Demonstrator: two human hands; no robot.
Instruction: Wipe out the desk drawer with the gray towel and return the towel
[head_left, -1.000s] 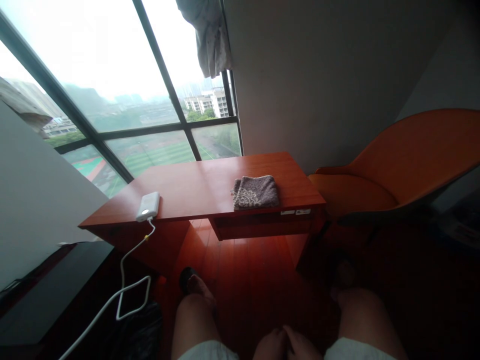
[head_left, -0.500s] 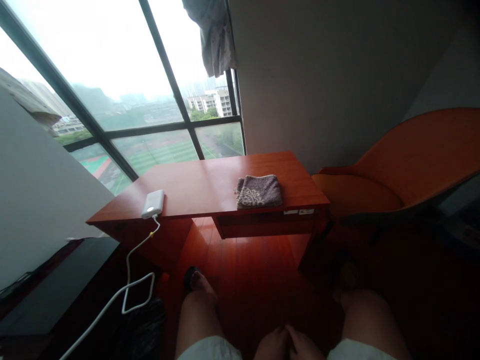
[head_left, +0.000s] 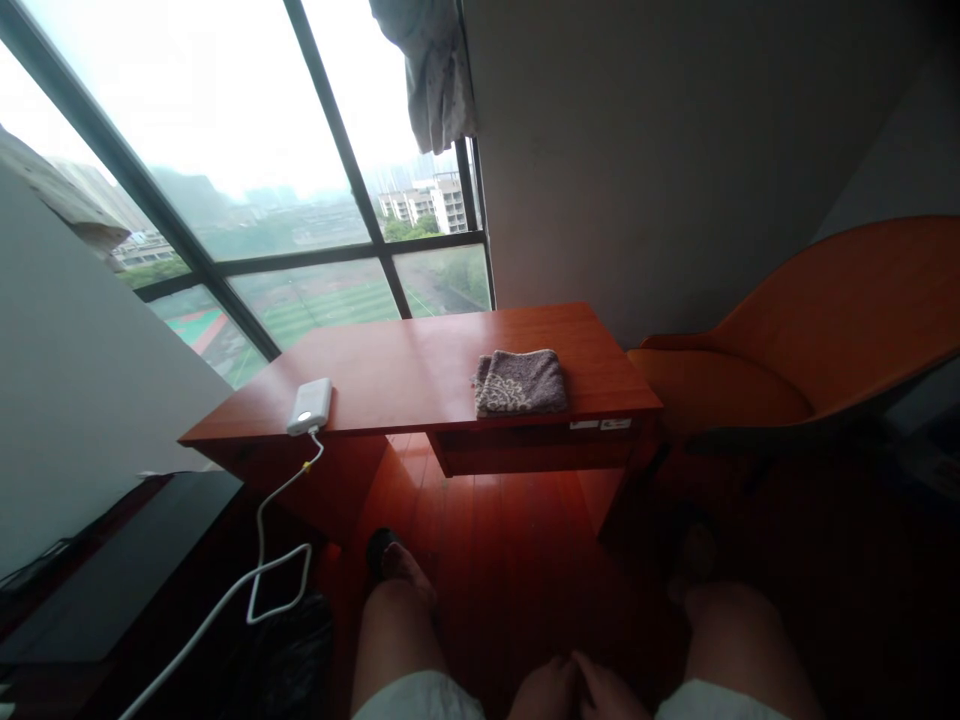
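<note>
My left hand [head_left: 544,688] and my right hand [head_left: 606,690] are low between my thighs at the bottom edge, in dim light. Their fingertips meet or nearly touch, with the fingers loosely stretched, and no object shows in either. Beyond them stands a reddish wooden desk [head_left: 397,360]. A folded brown towel [head_left: 529,382] with a pale pattern lies near its front edge, right of the middle. On the left of the desktop sits a white power bank [head_left: 311,404], a white cable [head_left: 260,520] running down from it. Both hands are apart from these things.
An orange chair [head_left: 817,330] stands right of the desk. A dark, glossy-topped piece of furniture [head_left: 127,570] is at the lower left, with the cable hanging in front. The window [head_left: 247,130] lies behind the desk; my knees flank the reddish wooden floor [head_left: 510,540].
The whole view has shifted very slightly, so the desk and its things appear a little further right. My hands keep the same pose.
</note>
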